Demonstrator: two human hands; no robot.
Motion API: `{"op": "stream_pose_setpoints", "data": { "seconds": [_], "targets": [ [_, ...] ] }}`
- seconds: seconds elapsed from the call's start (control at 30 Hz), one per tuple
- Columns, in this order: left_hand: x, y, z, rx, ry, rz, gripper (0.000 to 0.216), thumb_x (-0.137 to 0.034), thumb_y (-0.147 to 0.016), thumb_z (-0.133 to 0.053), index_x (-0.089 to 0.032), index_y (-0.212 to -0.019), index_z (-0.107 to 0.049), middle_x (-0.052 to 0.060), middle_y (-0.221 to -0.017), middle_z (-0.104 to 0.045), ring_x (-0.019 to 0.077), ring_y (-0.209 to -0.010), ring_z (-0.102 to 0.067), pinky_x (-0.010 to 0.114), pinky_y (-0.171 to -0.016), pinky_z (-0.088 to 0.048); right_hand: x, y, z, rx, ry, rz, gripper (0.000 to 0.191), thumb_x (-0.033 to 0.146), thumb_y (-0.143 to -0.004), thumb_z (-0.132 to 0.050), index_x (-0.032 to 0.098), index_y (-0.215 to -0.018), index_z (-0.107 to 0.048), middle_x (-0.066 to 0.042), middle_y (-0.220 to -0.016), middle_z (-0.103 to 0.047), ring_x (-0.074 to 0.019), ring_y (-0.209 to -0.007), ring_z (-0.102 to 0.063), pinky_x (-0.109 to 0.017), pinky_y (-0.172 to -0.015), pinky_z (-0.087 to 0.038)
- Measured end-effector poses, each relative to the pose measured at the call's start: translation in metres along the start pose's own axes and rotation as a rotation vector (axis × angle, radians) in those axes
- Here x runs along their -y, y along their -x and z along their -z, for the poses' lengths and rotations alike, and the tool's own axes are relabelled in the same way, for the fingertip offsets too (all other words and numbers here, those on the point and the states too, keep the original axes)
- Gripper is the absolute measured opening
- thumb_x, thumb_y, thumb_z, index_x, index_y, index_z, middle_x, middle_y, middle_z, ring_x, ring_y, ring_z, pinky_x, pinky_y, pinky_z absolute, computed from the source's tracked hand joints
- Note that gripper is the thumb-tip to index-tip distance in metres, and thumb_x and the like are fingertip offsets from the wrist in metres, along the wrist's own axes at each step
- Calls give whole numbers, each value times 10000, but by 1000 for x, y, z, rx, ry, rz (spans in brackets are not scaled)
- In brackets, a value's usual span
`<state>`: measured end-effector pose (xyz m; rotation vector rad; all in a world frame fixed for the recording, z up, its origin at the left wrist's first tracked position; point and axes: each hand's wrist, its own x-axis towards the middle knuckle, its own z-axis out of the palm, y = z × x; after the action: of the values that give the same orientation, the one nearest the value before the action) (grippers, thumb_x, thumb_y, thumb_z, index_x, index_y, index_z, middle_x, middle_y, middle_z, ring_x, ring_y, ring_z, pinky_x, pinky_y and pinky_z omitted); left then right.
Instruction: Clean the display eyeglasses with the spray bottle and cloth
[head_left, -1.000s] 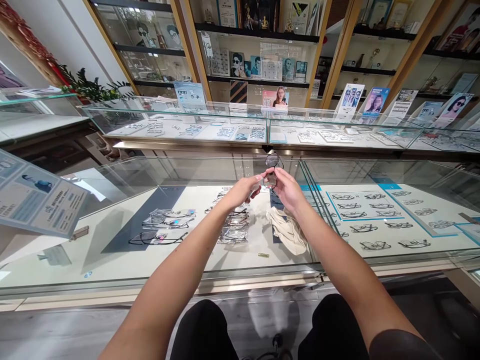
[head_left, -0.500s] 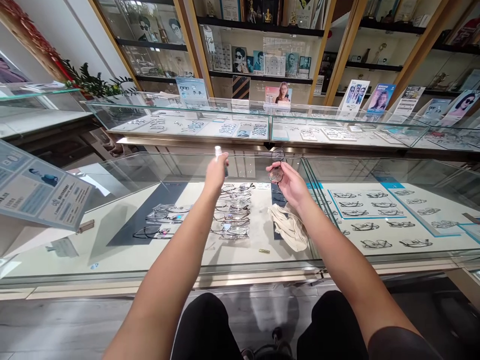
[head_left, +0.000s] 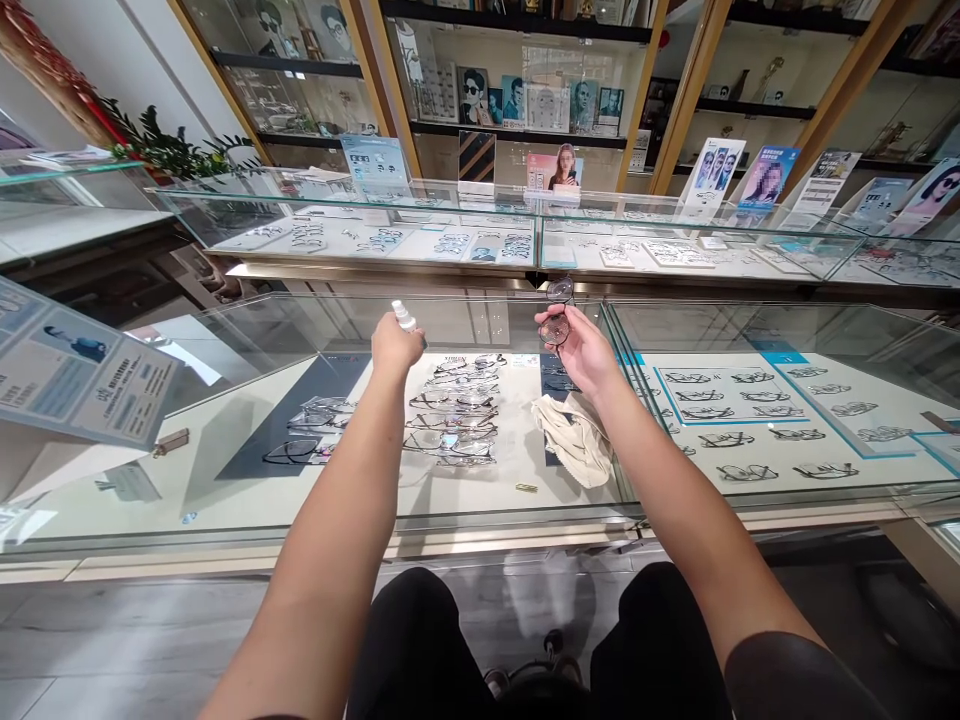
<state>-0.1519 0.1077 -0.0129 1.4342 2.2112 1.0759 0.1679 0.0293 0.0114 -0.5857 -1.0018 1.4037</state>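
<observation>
My left hand (head_left: 397, 343) is closed around a small spray bottle (head_left: 403, 315); its white top pokes out above the fingers, and the rest is mostly hidden. To the right, my right hand (head_left: 583, 345) pinches a pair of round, dark-rimmed eyeglasses (head_left: 556, 329), turned so that one lens sits above the other. Both hands are over the glass counter. A crumpled cream cloth (head_left: 574, 440) lies on the counter just below my right wrist. Rows of eyeglass frames (head_left: 454, 405) show through the glass between my forearms.
More eyeglasses (head_left: 750, 472) lie in the display case on the right. A tilted printed sign (head_left: 82, 365) stands at the left. Behind runs a second glass showcase (head_left: 352, 240) with advertising cards on top. A potted plant (head_left: 172, 150) is at the far left.
My left hand has moved left with the spray bottle, away from the eyeglasses, and the bottle now tilts. My right hand keeps hold of the eyeglasses. The whole view has shifted slightly.
</observation>
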Motion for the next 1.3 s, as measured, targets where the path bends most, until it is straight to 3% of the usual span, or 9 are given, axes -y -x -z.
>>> {"op": "stream_pose_setpoints", "data": {
  "seconds": [0.33,0.43,0.53,0.6,0.67,0.73,0.87,1.0,1.3],
  "targets": [
    [-9,7,4,63,-39,121,588,-113,-770,-848,-164,-1308,-619,241,-1424,-687,438,-1377,-638,575,-1194,-486,4,2,-2,-23,27,-9,202,479,-986,-749,277,-979,-745,-25,-1046,-839,-180,-884,-705,-293,-723,-509],
    [-20,19,11,-47,-11,125,707,-169,-776,-867,-111,-1409,-556,306,-1597,-529,475,-1507,-515,623,-1261,-413,5,1,-1,-35,41,-8,217,500,-987,-744,283,-982,-738,-19,-1046,-835,-181,-892,-707,-293,-726,-513],
    [-41,47,22,-329,-2,-82,738,-258,-837,-829,-108,-1483,-506,294,-1716,-352,469,-1621,-335,632,-1316,-320,9,-3,4,-48,24,11,203,491,-992,-730,288,-987,-737,-10,-1045,-834,-176,-899,-708,-283,-725,-517],
    [-60,74,27,-375,36,-315,596,-298,-914,-750,-158,-1461,-558,231,-1612,-481,430,-1543,-433,606,-1279,-356,12,-5,8,-66,27,23,210,502,-989,-729,292,-993,-732,-7,-1063,-835,-178,-916,-710,-278,-723,-524],
    [-77,106,26,-151,74,-587,304,-359,-998,-657,-201,-1256,-693,151,-1334,-663,374,-1332,-600,554,-1204,-427,14,-8,13,-79,32,36,231,524,-983,-734,295,-1010,-729,-4,-1088,-835,-179,-934,-715,-272,-726,-531],
    [-89,139,17,212,73,-846,312,-472,-1048,-588,-210,-1007,-752,116,-1111,-708,325,-1112,-672,484,-1067,-504,14,-9,17,-69,16,58,235,524,-979,-738,295,-1028,-732,1,-1094,-837,-172,-936,-719,-264,-728,-532],
    [-95,192,-9,674,-73,-1105,498,-649,-1065,-549,-244,-1192,-808,110,-1058,-748,311,-1002,-690,439,-948,-510,13,-11,21,-41,-20,68,198,485,-995,-724,293,-1040,-741,12,-1082,-842,-153,-924,-728,-249,-736,-528],
    [-90,212,-26,739,-176,-1082,585,-652,-1094,-504,-258,-1480,-699,102,-1012,-812,361,-1049,-685,478,-988,-468,15,-11,21,-69,40,47,218,507,-1019,-700,294,-1047,-742,1,-1128,-844,-164,-978,-741,-249,-760,-551],
    [-84,208,-41,729,-177,-1004,558,-664,-1081,-485,-255,-1249,-825,127,-943,-808,373,-1066,-689,473,-952,-502,12,-10,18,-40,56,65,287,583,-977,-763,306,-1042,-726,9,-1108,-842,-178,-999,-745,-288,-774,-548]
  ]
}}
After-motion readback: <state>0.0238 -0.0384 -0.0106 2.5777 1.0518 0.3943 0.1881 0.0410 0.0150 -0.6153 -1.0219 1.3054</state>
